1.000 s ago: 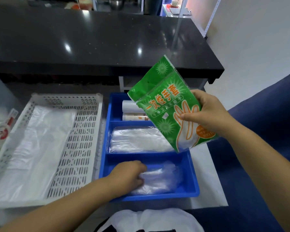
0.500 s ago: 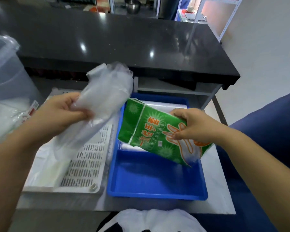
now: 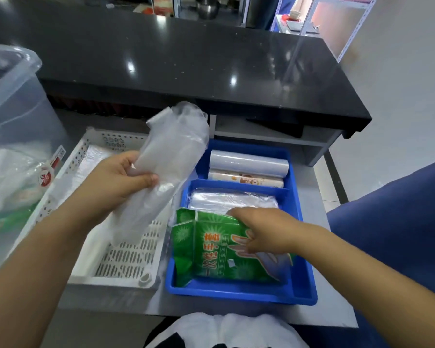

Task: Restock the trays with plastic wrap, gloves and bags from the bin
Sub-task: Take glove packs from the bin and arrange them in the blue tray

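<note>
1. Head view: my left hand [image 3: 118, 179] grips the bag bundle [image 3: 171, 156] above the white tray [image 3: 126, 262], its long axis tilting up and away.
2. My right hand [image 3: 264, 232] pinches the glove pack [image 3: 211, 249], lying in the blue tray's [image 3: 236, 293] nearest compartment.

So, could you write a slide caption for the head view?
Right hand sets green glove pack in blue tray; left hand holds clear plastic bags above white tray.

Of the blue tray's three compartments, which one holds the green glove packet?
The nearest one: the green glove packet lies there. The middle holds clear bags, the far one two rolls.
</note>
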`<state>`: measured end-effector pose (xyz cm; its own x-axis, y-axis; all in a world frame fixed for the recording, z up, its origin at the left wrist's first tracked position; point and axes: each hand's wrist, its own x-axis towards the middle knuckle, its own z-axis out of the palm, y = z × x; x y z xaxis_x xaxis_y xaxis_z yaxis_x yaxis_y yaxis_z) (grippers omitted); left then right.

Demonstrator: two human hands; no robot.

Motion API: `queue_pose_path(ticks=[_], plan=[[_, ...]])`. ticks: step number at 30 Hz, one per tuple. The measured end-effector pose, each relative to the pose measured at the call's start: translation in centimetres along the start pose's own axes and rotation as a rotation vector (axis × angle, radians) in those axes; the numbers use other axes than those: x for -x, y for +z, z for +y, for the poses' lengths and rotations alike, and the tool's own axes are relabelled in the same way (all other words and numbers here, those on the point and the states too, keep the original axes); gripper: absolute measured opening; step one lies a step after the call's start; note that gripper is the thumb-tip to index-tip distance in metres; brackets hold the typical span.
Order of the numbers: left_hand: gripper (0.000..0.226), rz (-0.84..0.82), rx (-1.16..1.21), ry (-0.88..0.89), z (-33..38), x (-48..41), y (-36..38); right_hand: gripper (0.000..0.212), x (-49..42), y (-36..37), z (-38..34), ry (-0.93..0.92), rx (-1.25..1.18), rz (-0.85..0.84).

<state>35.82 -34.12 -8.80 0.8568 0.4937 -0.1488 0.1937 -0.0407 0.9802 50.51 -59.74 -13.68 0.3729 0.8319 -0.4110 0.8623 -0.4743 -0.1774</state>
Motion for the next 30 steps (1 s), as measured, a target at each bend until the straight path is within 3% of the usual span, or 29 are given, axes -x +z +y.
queue_pose_path(ticks=[5,8,10,12,16,23,25,28,30], plan=[[0.021,-0.019,-0.002,-0.008,-0.2,-0.3,0.5,0.103,0.4,0.5,0.2,-0.048,0.104,0.153],[0.024,-0.027,0.002,0.002,0.0,-0.6,0.6,0.07,0.7,-0.2,1.3,0.019,-0.023,0.165],[0.028,-0.035,0.0,0.015,0.1,-0.8,0.9,0.044,0.5,-0.1,1.4,0.028,0.024,0.164],[0.032,-0.057,-0.002,0.019,0.1,-0.9,1.4,0.035,0.3,0.6,1.1,0.027,0.024,0.136],[0.031,-0.129,-0.012,0.017,-0.1,-1.0,2.1,0.031,0.4,1.0,1.5,0.0,-0.141,0.095],[0.023,-0.179,-0.164,0.028,-0.5,-0.8,3.5,0.048,0.3,2.3,1.9,-0.029,-0.033,0.232],[0.017,-0.231,-0.277,0.056,-0.4,-0.4,4.7,0.047,0.6,2.1,2.1,-0.019,-0.121,0.247],[0.017,-0.36,-0.469,0.096,-0.2,0.6,7.2,0.02,1.9,0.6,3.7,0.084,-0.44,0.384],[0.014,-0.446,-0.713,0.182,-0.9,1.4,9.0,0.023,3.1,-0.5,5.4,0.156,-0.611,0.519]])
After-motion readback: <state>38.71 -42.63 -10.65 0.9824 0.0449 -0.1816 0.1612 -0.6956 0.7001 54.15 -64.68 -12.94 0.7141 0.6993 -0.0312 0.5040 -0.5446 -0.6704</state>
